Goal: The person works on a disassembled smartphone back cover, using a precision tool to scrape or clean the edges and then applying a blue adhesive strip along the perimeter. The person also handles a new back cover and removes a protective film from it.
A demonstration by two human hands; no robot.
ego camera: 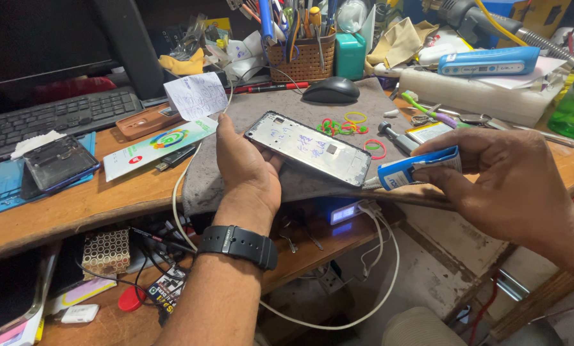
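In the head view, the left hand [247, 172] gripped the near-left end of the phone frame [309, 148], whose long axis ran rightward toward the blue glue tube [414, 168] pinched in the right hand [505, 186], nozzle touching the frame's right corner.

Left hand [245, 170], black watch [239, 245] at the wrist, gripping one end of an open phone frame [309, 148] tilted over a grey mat [299, 112]. Right hand [501, 182] pinching a blue-and-white glue tube [415, 168], nozzle touching the frame's lower right corner. Behind: coloured rubber bands [344, 125], black mouse [330, 90], wicker tool basket [301, 56]. At left: keyboard [56, 116], another phone [59, 163] on the wooden bench [107, 198].
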